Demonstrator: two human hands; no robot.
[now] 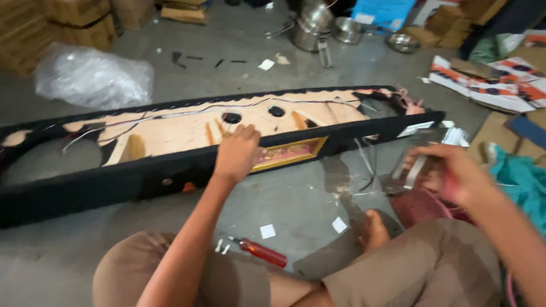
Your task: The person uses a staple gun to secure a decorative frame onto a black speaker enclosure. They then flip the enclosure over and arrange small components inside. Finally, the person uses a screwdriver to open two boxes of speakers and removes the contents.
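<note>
A person sat cross-legged on a grey concrete floor (307, 199) beside a long, black-covered wooden speaker cabinet (170, 170), which lay open-backed across the scene. Its long axis ran from the near left up to the far right, with the right end tilted slightly away. Pale bare plywood showed inside the cabinet, along with two round black holes (254, 115) and thin loose wires (170, 113) trailing along its length.

The left hand (236, 152) rested on the cabinet's near black edge, fingers curled down over the rim in a loose grip, just beside a gold-framed rectangular panel (290, 152) set into the near face.

The right hand (455, 173) was held to the right of the cabinet, near its right end, fingers closed in a grip around a flat silvery metal piece (415, 170) wrapped in clear plastic film; the picture was blurred there, and what the piece was could not be told.

A red-handled screwdriver (261, 252) lay on the floor between the person's knees, its tip pointing left and away. Small white paper scraps (267, 231) lay close by. Farther off stood steel cooking pots (313, 25), a crumpled clear plastic bag (94, 77) at the left, stacked cardboard boxes (68, 23) in the far left corner, and a teal cloth (520, 179) at the right edge.
</note>
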